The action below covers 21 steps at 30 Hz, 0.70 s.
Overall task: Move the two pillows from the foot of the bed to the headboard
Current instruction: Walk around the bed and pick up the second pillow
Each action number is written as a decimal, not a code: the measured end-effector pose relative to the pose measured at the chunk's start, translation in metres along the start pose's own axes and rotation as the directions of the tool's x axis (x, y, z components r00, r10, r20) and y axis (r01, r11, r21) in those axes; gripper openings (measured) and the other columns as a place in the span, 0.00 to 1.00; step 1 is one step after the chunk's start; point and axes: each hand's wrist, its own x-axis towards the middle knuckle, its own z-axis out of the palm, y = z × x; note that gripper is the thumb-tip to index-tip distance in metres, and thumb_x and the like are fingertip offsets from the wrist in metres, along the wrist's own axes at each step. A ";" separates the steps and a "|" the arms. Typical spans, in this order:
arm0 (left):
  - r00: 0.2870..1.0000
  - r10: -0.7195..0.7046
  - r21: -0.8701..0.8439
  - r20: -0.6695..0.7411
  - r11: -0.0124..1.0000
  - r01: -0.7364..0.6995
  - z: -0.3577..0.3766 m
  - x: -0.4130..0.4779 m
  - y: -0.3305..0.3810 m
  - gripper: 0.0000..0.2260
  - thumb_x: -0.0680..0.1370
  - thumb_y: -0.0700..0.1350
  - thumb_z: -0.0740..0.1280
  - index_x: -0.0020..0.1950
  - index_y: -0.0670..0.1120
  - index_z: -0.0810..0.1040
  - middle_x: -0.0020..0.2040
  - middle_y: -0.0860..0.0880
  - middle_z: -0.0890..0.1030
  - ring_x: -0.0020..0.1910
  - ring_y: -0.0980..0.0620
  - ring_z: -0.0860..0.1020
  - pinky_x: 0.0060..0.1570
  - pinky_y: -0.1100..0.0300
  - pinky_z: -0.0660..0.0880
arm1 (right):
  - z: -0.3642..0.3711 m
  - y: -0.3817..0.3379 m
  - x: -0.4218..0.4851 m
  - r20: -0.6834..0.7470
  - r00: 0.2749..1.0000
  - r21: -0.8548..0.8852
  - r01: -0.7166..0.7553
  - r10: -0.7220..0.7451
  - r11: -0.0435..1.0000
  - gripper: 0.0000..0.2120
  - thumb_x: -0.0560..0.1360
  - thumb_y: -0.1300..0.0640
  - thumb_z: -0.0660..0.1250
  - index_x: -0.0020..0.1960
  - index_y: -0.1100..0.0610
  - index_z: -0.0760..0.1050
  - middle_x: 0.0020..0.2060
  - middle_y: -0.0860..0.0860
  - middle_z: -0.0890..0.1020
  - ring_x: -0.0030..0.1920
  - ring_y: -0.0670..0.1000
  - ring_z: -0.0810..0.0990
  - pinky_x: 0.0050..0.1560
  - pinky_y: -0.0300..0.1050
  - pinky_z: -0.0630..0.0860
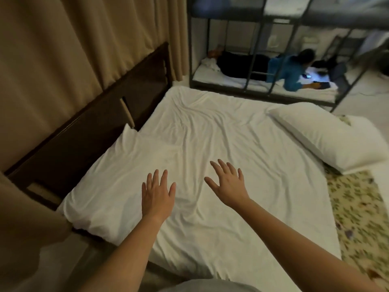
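Note:
One white pillow point(109, 178) lies flat against the dark wooden headboard point(88, 131) at the left of the bed. A second white pillow point(328, 135) lies at the foot of the bed on the right, partly over a floral blanket. My left hand point(157, 192) hovers open, fingers spread, at the right edge of the headboard pillow. My right hand point(229, 182) is open too, over the white sheet point(221, 127) in the middle of the bed. Neither hand holds anything.
Beige curtains point(84, 49) hang behind the headboard. A floral blanket point(357, 203) covers the foot end. Beyond the bed stands a black metal bunk bed point(261, 60), with a person in blue lying on its lower bunk.

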 end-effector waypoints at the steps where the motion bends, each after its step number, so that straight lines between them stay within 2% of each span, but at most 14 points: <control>1: 1.000 0.030 -0.002 0.001 1.000 -0.030 -0.001 0.001 0.004 0.29 0.84 0.61 0.48 0.83 0.53 0.54 0.83 0.47 0.55 0.82 0.44 0.50 0.80 0.44 0.53 | -0.002 0.003 -0.009 -0.015 0.999 0.004 -0.034 0.034 0.999 0.33 0.78 0.28 0.45 0.79 0.41 0.52 0.80 0.46 0.57 0.80 0.56 0.54 0.77 0.64 0.52; 8: 0.968 0.247 -0.067 0.028 0.967 -0.245 -0.010 -0.014 0.026 0.28 0.84 0.61 0.50 0.82 0.52 0.57 0.83 0.46 0.56 0.82 0.44 0.51 0.79 0.45 0.54 | -0.010 0.010 -0.084 -0.119 0.950 0.069 -0.284 0.290 0.956 0.33 0.78 0.29 0.47 0.79 0.41 0.53 0.80 0.47 0.57 0.79 0.56 0.54 0.77 0.63 0.51; 12: 0.936 0.349 -0.130 0.048 0.931 -0.341 -0.004 -0.034 0.039 0.28 0.84 0.61 0.50 0.82 0.54 0.56 0.83 0.48 0.56 0.82 0.46 0.50 0.80 0.46 0.53 | -0.009 0.013 -0.133 -0.149 0.912 0.075 -0.375 0.382 0.924 0.33 0.78 0.29 0.48 0.79 0.40 0.53 0.80 0.47 0.56 0.80 0.56 0.54 0.77 0.63 0.51; 21: 0.816 0.557 -0.165 0.155 0.829 -0.534 0.019 -0.102 0.098 0.28 0.84 0.62 0.50 0.82 0.55 0.56 0.83 0.49 0.55 0.82 0.47 0.50 0.80 0.47 0.53 | -0.020 0.062 -0.248 -0.182 0.777 0.152 -0.583 0.602 0.798 0.33 0.78 0.29 0.47 0.79 0.40 0.52 0.81 0.47 0.55 0.80 0.56 0.52 0.77 0.63 0.50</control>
